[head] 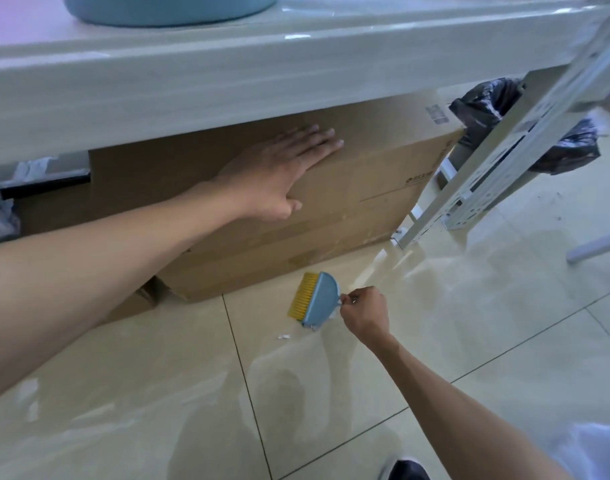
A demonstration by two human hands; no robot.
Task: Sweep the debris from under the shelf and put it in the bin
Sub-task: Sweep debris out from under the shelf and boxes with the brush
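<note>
bright even daylight | glare on glossy floor tiles (435, 306) | soft blur | wide-angle bending at edges

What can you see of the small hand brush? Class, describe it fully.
The hand brush has a light blue, half-round body that looks like plastic, with a row of yellow bristles along its straight edge. It hangs low over the glossy tiled floor, near the cardboard box. The right hand grips its short handle.

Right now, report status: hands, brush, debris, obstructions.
Left hand flat, open on the cardboard box. Right hand gripping the small brush, low over the floor. White scrap beside brush, unswept. Box fills space under shelf.
</note>
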